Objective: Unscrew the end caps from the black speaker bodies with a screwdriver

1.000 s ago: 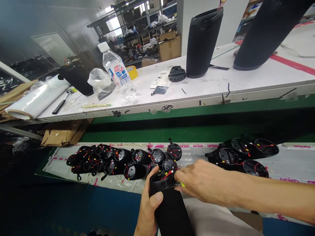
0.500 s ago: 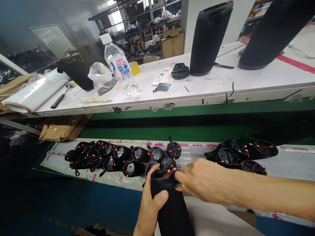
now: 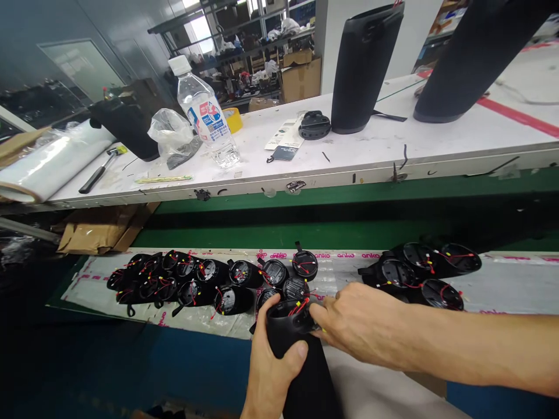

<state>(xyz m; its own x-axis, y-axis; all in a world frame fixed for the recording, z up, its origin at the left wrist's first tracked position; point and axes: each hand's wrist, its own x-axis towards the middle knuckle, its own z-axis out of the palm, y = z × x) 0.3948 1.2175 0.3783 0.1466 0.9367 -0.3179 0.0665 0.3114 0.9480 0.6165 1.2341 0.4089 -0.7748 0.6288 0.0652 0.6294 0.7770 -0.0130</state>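
Note:
A black tube-shaped speaker housing [image 3: 308, 372] leans upright in front of me, its open top tilted away. Red wires [image 3: 301, 306] with yellow and white connectors stick out of the opening. My left hand [image 3: 275, 361] is wrapped around the housing's left side, thumb on the front just below the rim. At the right edge of the rim, my right hand [image 3: 338, 317] is closed, fingertips pinched against the housing. A bit of yellow shows by those fingertips; what they pinch is hidden. Just beyond the rim stand more wired housings [image 3: 296, 287].
Many wired housings [image 3: 233, 299] lie on the plastic-covered lower bench [image 3: 336, 279], with another group [image 3: 441, 294] at right. A shelf [image 3: 244, 183] above carries a water bottle [image 3: 205, 110], hammer [image 3: 98, 174], film roll [image 3: 48, 169], yellow tape [image 3: 233, 119] and upright housings [image 3: 364, 70].
The view has shifted slightly, so the shelf and bench sit a little further left. My left thumb has moved right across the housing's front. My right hand stays at the rim.

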